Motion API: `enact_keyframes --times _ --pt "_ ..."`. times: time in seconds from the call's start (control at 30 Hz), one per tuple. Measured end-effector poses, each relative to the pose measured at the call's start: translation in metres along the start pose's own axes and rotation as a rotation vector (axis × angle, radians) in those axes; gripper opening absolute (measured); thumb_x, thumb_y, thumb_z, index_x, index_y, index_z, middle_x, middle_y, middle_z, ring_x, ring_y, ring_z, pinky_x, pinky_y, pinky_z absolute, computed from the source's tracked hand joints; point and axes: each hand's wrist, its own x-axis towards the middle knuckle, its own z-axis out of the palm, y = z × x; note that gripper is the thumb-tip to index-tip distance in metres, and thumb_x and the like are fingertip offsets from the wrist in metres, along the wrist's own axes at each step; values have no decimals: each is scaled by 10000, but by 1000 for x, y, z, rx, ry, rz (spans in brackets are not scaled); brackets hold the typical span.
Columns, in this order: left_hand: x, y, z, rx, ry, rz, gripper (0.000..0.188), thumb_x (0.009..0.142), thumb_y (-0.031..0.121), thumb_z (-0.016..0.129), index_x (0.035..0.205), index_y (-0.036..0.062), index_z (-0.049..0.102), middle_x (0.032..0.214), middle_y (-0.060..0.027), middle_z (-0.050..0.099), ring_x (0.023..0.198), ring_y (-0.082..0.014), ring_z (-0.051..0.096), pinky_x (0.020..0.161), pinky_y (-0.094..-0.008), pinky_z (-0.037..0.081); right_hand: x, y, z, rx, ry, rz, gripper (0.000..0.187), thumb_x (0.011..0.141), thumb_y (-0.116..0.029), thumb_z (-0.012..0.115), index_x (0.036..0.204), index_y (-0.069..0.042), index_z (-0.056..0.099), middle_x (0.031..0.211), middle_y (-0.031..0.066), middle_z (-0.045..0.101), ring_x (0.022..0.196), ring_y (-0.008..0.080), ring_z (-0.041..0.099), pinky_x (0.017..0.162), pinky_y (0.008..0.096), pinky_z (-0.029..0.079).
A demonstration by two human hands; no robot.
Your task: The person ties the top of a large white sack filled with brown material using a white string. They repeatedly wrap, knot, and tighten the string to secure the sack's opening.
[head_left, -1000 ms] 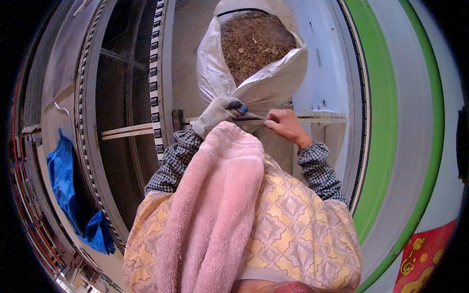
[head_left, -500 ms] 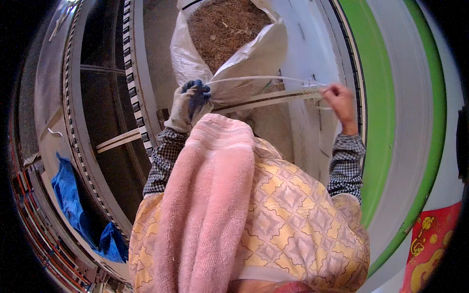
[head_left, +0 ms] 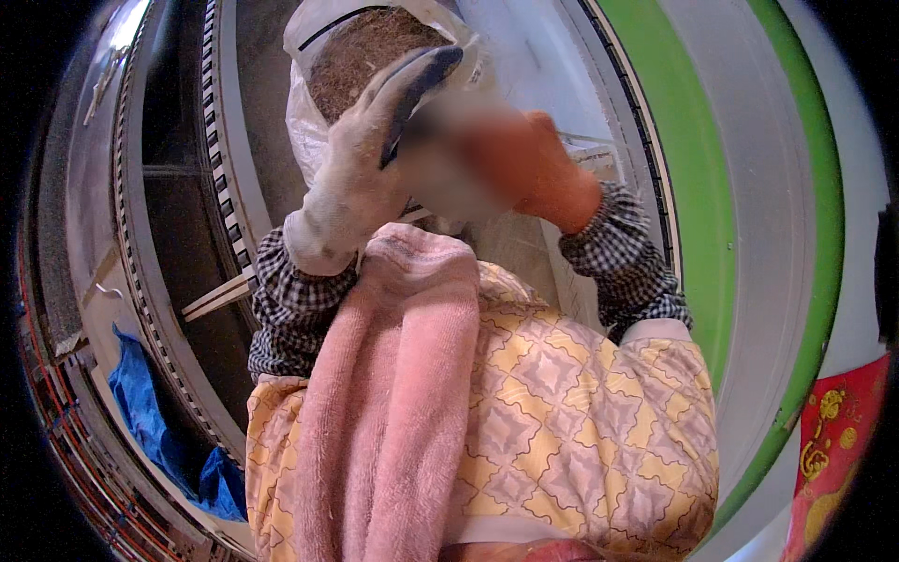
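Note:
My left hand [head_left: 361,155], in a white knitted glove with a dark blue coating, is raised in front of the open white sack [head_left: 304,122]. One gloved finger stretches up and to the right; the others are lost in a blur. My right hand [head_left: 552,173], bare, comes in from the right toward the left one, its fingers smeared out. Whatever lies between the hands cannot be made out. Behind them the sack holds brown, dry, fibrous material [head_left: 365,51], partly covered by the glove.
A green-edged belt or rail [head_left: 684,187] curves along the right. On the left runs a dark metal frame with a black-and-white toothed strip [head_left: 220,173]. A blue cloth or sheet [head_left: 140,393] hangs at lower left. A red sheet with gold pattern [head_left: 833,450] is at lower right.
Both hands have risen and come together, nearer the camera. The white string stretched between them before is no longer visible. The sack appears farther left and higher in view.

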Motion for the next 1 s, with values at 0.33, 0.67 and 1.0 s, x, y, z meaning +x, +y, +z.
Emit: enact_keyframes --times 0.33,0.67,1.0 --pt "-34 -89 -26 -1360 -287 -637 447 932 225 416 1301 -24 379 1271 -180 469 1135 -278 502 952 -382 428 -4 -37 -3 48 79 -424 137 655 -214 576 566 -138 505 554 20 510 549 180 564 478 322 442" --pt "23 -53 4 -820 -246 -750 331 923 188 457 1176 -14 528 794 24 527 605 -54 424 521 -197 339 -9 -79 40 647 -136 -386 173 709 -142 635 762 2 554 752 106 551 737 247 563 662 359 478" --pt "-29 -27 -3 67 -582 -388 195 878 121 542 1050 33 571 846 -95 621 781 -152 568 714 -287 458 -55 -44 17 1532 109 773 534 787 -188 575 1262 9 431 1213 133 516 1117 208 491 955 328 390"
